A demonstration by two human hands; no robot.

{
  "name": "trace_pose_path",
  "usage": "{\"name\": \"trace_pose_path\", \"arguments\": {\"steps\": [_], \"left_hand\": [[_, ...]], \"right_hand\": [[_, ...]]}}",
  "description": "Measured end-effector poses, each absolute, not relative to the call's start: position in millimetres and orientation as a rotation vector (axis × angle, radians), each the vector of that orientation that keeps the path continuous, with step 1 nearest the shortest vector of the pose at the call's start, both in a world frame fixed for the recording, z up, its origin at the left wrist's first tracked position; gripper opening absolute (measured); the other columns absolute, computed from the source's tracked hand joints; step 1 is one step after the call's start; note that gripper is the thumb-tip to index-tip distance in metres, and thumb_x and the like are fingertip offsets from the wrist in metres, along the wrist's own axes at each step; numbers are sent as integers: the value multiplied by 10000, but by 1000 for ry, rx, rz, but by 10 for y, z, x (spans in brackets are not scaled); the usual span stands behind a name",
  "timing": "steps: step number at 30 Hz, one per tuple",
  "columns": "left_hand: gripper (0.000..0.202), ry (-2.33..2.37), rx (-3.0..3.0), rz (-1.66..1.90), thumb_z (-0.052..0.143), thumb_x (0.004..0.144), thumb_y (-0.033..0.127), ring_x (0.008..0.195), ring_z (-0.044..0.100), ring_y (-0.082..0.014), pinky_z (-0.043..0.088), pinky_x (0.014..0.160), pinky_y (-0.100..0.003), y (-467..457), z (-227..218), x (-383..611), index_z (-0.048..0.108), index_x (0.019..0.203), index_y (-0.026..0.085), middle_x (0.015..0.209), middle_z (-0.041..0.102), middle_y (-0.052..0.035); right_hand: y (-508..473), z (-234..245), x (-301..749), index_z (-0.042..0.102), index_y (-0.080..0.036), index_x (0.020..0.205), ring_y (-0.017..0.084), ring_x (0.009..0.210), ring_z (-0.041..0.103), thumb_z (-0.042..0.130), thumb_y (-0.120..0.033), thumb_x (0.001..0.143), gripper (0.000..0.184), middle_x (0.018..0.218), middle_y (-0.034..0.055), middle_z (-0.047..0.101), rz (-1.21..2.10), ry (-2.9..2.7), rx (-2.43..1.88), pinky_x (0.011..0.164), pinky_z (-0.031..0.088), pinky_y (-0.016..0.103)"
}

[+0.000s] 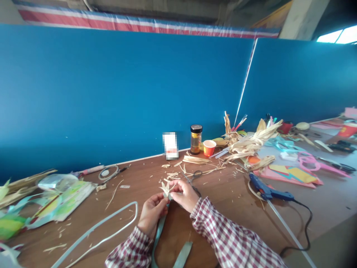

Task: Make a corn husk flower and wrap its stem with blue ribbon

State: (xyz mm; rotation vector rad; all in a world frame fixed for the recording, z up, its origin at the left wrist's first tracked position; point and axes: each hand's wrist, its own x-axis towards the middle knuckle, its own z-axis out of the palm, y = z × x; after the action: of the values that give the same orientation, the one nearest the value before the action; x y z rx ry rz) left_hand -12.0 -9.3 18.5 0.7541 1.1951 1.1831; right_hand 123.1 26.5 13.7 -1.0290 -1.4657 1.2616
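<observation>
Teal ribbon (158, 232) runs lengthwise from us up to husk piece (166, 189), just above counter (223, 193). We hold it two-handed: left hand (152, 213) below-left, right hand (184, 194) at right, fingers (175, 186) of both clamped on husk piece.

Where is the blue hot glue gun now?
Head view: the blue hot glue gun lies on the brown wooden table, right of the person's right hand, below the pink paper sheets.

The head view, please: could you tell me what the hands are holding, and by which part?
Both hold a small dried husk piece: the left hand pinches its lower end, the right hand its right side.
</observation>
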Motion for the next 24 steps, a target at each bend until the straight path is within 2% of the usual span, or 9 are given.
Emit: {"name": "trace_pose_path", "arguments": {"steps": [7, 13, 18, 24], "left_hand": [[315, 1202, 816, 1210, 741, 553, 304, 427, 462, -45, 364, 411, -161, -131, 229, -109, 616, 778, 121, 583, 588, 18], [327, 1172, 836, 1233, 754, 516, 307, 416, 443, -44, 345, 408, -168, -130, 230, -126, 613, 750, 127, 559, 582, 23], [345, 1184, 867, 1226, 748, 525, 316, 419, 438, -41, 347, 406, -164, -126, 213, -119, 618, 775, 119, 576, 582, 18], [365, 1206, 867, 1194, 747, 549, 297, 452, 469, -40, 396, 443, -156, -112, 162, -147, 614, 835, 113, 623, 597, 10]], "right_hand": [[277, 108, 1228, 557, -151, 987, 132, 648, 578, 568, -146, 674, 314, 726, 15, 617, 1226, -1510, -1052, 631, 461, 277], [23, 430, 1450, 598, -192, 925, 174, 851, 562, 597, -217, 691, 235, 892, 32, 626, 838, -1612, -1218, 809, 424, 334], [-469, 683, 1712, 589, -221, 973, 161, 841, 578, 576, -254, 737, 239, 896, 15, 638, 953, -1776, -1181, 779, 433, 293], [-924, 869, 2020, 609, -255, 957, 163, 837, 586, 641, -250, 694, 265, 880, -4, 657, 949, -1986, -1184, 768, 425, 266]]}}
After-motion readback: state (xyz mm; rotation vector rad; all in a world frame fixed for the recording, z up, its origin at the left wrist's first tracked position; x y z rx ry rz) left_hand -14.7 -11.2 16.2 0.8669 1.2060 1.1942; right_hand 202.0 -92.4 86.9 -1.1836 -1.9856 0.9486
